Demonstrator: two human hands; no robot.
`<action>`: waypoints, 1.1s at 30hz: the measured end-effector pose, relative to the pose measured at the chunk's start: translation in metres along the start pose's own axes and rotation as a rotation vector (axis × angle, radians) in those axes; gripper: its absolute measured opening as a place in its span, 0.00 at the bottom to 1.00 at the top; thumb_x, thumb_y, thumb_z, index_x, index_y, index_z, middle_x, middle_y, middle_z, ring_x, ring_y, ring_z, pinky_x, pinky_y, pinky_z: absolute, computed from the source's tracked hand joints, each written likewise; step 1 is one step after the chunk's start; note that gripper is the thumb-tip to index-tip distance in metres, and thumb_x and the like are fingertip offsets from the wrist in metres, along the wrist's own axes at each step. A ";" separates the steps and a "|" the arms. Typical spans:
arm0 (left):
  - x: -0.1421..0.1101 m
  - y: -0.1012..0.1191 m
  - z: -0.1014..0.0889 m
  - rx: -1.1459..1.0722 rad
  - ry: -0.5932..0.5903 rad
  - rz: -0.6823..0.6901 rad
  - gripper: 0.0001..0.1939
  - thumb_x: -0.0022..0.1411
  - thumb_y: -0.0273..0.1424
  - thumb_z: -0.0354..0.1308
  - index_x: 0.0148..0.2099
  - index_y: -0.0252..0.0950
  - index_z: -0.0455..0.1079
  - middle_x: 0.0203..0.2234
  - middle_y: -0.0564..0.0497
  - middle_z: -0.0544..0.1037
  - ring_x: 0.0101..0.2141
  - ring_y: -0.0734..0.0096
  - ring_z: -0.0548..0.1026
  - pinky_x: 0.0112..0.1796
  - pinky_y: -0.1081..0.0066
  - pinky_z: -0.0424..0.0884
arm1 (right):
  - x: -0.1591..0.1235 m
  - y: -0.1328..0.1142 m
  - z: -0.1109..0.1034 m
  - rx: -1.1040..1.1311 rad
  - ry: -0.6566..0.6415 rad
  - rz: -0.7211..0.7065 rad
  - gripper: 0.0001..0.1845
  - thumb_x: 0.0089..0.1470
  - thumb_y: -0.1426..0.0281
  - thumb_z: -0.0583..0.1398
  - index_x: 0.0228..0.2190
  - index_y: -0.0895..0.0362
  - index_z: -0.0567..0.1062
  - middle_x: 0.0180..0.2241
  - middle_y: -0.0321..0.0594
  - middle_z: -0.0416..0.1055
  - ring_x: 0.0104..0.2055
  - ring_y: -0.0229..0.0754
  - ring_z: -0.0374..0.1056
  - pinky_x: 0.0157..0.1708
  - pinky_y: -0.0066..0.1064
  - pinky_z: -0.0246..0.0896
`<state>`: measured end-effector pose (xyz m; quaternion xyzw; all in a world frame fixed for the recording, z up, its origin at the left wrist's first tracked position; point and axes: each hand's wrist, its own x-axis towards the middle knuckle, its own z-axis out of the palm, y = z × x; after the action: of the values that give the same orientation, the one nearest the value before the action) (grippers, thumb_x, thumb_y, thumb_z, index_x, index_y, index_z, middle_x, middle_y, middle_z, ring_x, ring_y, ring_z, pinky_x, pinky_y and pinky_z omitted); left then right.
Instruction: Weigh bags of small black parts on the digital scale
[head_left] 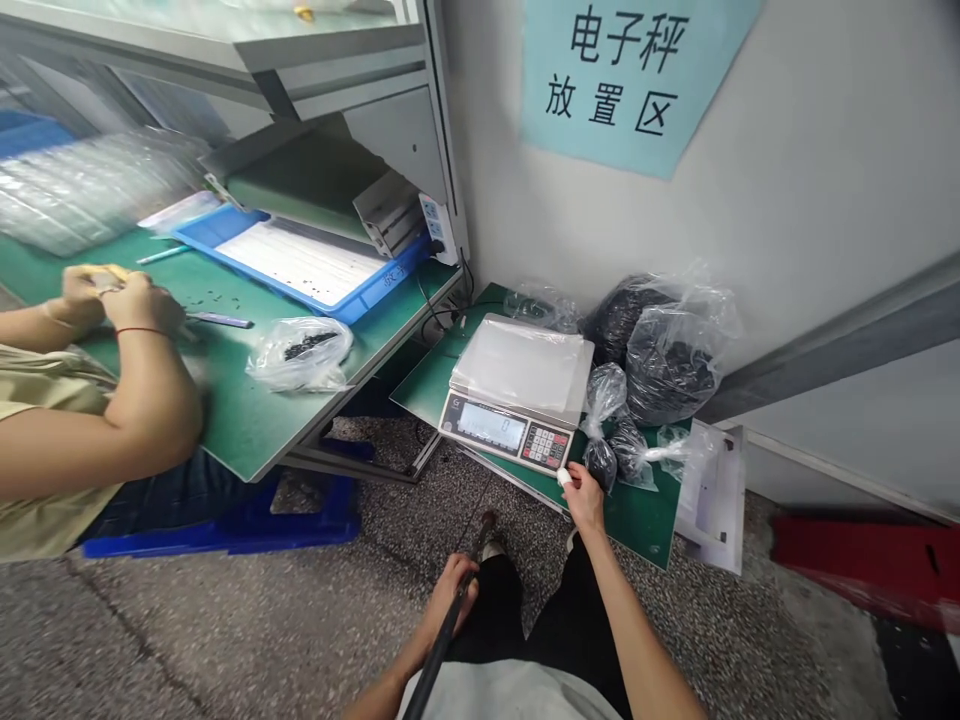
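Electronic scale at front edge of worktop: likely heavy, rigid; grip base sides. Our right hand at its front-right corner, fingers bent, pinch unclear; left hand wraps black rod.

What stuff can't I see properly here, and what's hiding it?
All in the head view:
- Near end of the black pole in the left hand: cut off by the bottom edge.
- White thing at the right hand: too small to identify.
- What the other person's hands hold: fingers and blur hide it.
- Keypad labels: too small.
- Red object: cut off by the right edge.
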<state>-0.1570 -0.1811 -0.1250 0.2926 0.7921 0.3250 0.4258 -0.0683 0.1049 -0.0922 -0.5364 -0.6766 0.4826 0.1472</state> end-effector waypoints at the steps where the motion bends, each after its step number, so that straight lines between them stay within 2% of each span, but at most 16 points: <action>1: 0.000 -0.001 0.000 -0.006 0.006 0.005 0.12 0.52 0.39 0.48 0.39 0.49 0.67 0.40 0.45 0.66 0.46 0.48 0.71 0.52 0.52 0.64 | 0.000 0.000 0.000 0.005 -0.005 0.000 0.24 0.47 0.60 0.54 0.42 0.60 0.75 0.39 0.47 0.75 0.34 0.45 0.72 0.32 0.33 0.70; 7: 0.000 -0.005 -0.002 -0.036 0.027 0.026 0.11 0.52 0.38 0.49 0.38 0.48 0.67 0.39 0.44 0.67 0.44 0.49 0.71 0.50 0.54 0.65 | -0.004 0.004 0.003 0.033 -0.018 -0.003 0.28 0.46 0.57 0.54 0.45 0.60 0.73 0.41 0.48 0.74 0.37 0.46 0.72 0.33 0.34 0.70; 14: 0.000 -0.010 -0.005 -0.050 0.058 0.060 0.10 0.53 0.36 0.49 0.38 0.44 0.67 0.39 0.43 0.69 0.43 0.51 0.72 0.49 0.55 0.66 | -0.009 0.010 0.003 0.043 0.029 -0.005 0.30 0.45 0.56 0.55 0.46 0.61 0.72 0.42 0.50 0.74 0.39 0.48 0.72 0.33 0.35 0.69; 18: 0.000 -0.012 -0.007 -0.053 0.073 0.090 0.12 0.55 0.37 0.48 0.38 0.38 0.67 0.38 0.41 0.70 0.42 0.54 0.73 0.47 0.58 0.67 | -0.021 0.005 -0.004 0.019 0.089 -0.037 0.29 0.44 0.55 0.56 0.43 0.61 0.74 0.38 0.49 0.75 0.37 0.48 0.72 0.35 0.36 0.68; 22: 0.002 -0.018 -0.009 -0.052 0.071 0.107 0.12 0.55 0.37 0.50 0.38 0.38 0.68 0.39 0.41 0.71 0.42 0.54 0.73 0.48 0.59 0.67 | -0.027 -0.008 -0.019 -0.016 0.183 -0.085 0.25 0.45 0.55 0.54 0.39 0.60 0.75 0.34 0.48 0.76 0.34 0.48 0.72 0.37 0.38 0.67; 25: 0.005 -0.025 -0.009 -0.049 0.056 0.113 0.11 0.55 0.37 0.51 0.39 0.40 0.68 0.40 0.42 0.71 0.44 0.52 0.72 0.49 0.58 0.67 | -0.019 -0.021 -0.033 -0.047 0.240 -0.127 0.25 0.46 0.55 0.53 0.39 0.60 0.75 0.34 0.48 0.76 0.33 0.48 0.71 0.36 0.37 0.67; 29: 0.008 -0.034 -0.013 -0.057 -0.011 0.153 0.09 0.57 0.38 0.53 0.39 0.42 0.69 0.39 0.45 0.73 0.44 0.54 0.72 0.49 0.60 0.67 | 0.008 -0.037 -0.056 -0.113 0.287 -0.198 0.24 0.48 0.59 0.52 0.41 0.60 0.74 0.36 0.48 0.76 0.35 0.47 0.72 0.37 0.36 0.67; 33: 0.009 -0.036 -0.027 -0.047 -0.199 0.174 0.13 0.57 0.40 0.55 0.44 0.42 0.69 0.42 0.47 0.72 0.43 0.59 0.72 0.49 0.64 0.67 | 0.042 -0.061 -0.077 -0.252 0.295 -0.281 0.20 0.48 0.66 0.52 0.40 0.60 0.75 0.35 0.47 0.75 0.36 0.47 0.71 0.40 0.37 0.66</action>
<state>-0.1912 -0.2035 -0.1458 0.3811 0.7096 0.3485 0.4793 -0.0652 0.1818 -0.0182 -0.5159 -0.7706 0.2853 0.2421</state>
